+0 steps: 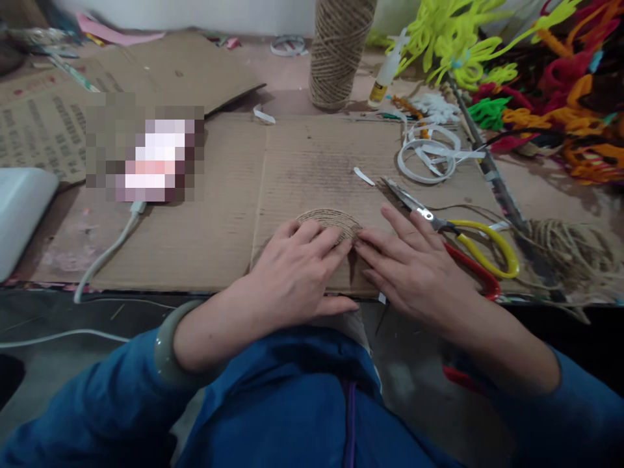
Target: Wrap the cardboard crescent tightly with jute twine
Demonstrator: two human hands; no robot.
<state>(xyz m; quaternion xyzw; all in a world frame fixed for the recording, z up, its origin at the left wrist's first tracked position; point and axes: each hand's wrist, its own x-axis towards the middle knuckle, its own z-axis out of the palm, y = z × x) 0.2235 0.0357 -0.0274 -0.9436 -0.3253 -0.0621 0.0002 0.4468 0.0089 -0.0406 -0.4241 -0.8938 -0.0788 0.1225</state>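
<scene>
A flat coil of brown twine [331, 216] lies on the cardboard sheet [219, 195] near the table's front edge. My left hand [302, 273] rests over the coil's left and front part, fingers spread on it and the thumb stretched to the right. At the coil's right edge, the fingertips of my right hand [409, 260] touch it, with the other fingers apart. Whether a strand lies between those fingertips is too small to tell. Scissors [439, 224] with yellow and red handles lie beside my right hand, blades pointing back left.
Behind stand a twine spool [341, 55] and a small glue bottle [387, 75]. White strips [429, 156] curl at the right, near loose twine [575, 250] and colourful fuzzy flowers [550, 110]. A blurred device with a cable [110, 250] lies left.
</scene>
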